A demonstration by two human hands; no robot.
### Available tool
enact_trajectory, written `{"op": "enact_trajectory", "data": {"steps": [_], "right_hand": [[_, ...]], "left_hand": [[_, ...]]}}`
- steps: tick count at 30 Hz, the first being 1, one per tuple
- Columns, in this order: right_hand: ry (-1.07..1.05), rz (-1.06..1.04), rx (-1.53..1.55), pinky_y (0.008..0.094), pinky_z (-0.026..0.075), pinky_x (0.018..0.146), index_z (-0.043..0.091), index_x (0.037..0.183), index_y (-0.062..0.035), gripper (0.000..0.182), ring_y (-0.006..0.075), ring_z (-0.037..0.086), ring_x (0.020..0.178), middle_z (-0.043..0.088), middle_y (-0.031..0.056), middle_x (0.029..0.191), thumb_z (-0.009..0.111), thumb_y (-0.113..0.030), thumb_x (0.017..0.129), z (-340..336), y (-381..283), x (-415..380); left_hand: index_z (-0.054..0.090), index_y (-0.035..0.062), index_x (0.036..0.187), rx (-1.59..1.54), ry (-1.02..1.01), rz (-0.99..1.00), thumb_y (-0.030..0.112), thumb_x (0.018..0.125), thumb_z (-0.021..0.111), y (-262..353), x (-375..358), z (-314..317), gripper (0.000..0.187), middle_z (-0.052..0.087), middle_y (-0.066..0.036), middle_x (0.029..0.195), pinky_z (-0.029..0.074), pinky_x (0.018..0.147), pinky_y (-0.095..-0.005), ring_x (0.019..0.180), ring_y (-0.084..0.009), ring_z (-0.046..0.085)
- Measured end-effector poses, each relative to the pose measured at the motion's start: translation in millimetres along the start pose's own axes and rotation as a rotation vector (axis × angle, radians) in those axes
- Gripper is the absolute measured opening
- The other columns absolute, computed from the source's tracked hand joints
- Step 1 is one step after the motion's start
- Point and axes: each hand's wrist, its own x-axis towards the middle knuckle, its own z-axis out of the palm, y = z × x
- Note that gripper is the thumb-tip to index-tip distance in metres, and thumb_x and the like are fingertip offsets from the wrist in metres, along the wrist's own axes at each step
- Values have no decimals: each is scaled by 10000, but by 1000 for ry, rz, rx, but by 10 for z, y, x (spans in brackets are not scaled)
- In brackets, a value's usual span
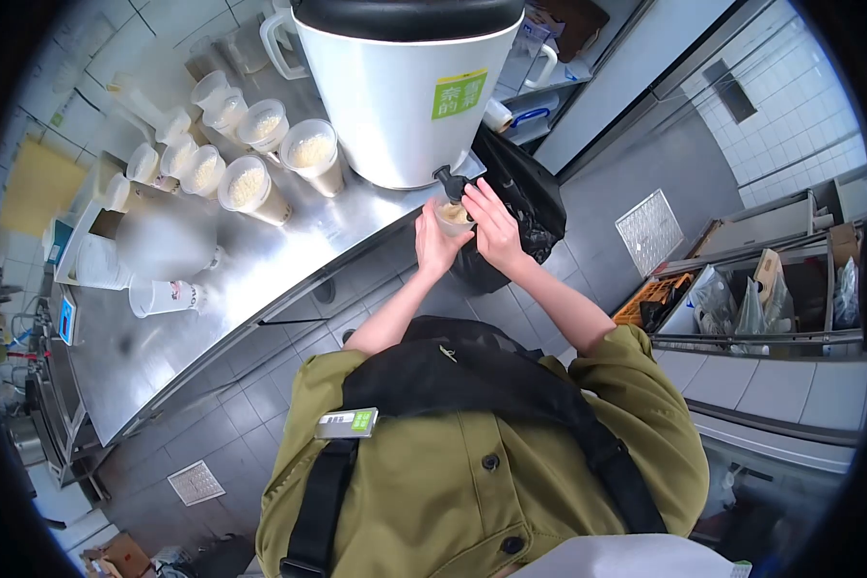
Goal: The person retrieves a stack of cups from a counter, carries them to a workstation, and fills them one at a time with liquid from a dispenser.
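Observation:
Under the black tap (449, 181) of a large white drink dispenser (395, 106), a clear plastic cup (455, 214) with pale brown contents is held. My left hand (435, 241) wraps around that cup from the left side. My right hand (494, 227) reaches in from the right, its fingers closed at the tap's lever and close against the cup rim. The fingertips are partly hidden behind the tap and cup. The dispenser has a black lid and a green label, and stands at the steel counter's edge.
Several cups filled with pale contents (310, 152) stand on the steel counter (250, 275) to the left. A printed cup (164, 297) lies there on its side. A black bag-lined bin (520, 193) sits beside the dispenser. At right is an open drawer unit (771, 318) with packets.

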Motion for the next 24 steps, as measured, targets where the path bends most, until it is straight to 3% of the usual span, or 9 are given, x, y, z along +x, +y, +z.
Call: {"op": "enact_trajectory", "data": {"steps": [11, 13, 24], "right_hand": [[-10, 0, -4, 382, 492, 877, 598, 1082, -6, 375, 338, 522, 1145, 568, 129, 1193, 528, 62, 720, 5, -3, -13], [-36, 49, 76, 416, 421, 962, 596, 1075, 55, 401, 371, 498, 1168, 570, 185, 1177, 493, 139, 697, 0, -18, -13], [-36, 35, 58, 383, 458, 928, 603, 1060, 46, 341, 336, 548, 1108, 584, 173, 1154, 554, 112, 729, -22, -19, 24]], "left_hand": [[273, 25, 1319, -8, -6, -1, 176, 575, 829, -14, -11, 2, 941, 479, -166, 1243, 411, 934, -416, 1152, -348, 439], [272, 25, 1321, -14, -19, -26, 179, 576, 830, -28, -12, 9, 944, 477, -168, 1250, 409, 939, -414, 1159, -347, 436], [271, 26, 1327, -35, 0, 18, 179, 575, 832, -57, -16, 16, 950, 485, -185, 1235, 409, 940, -417, 1161, -354, 437]]}}
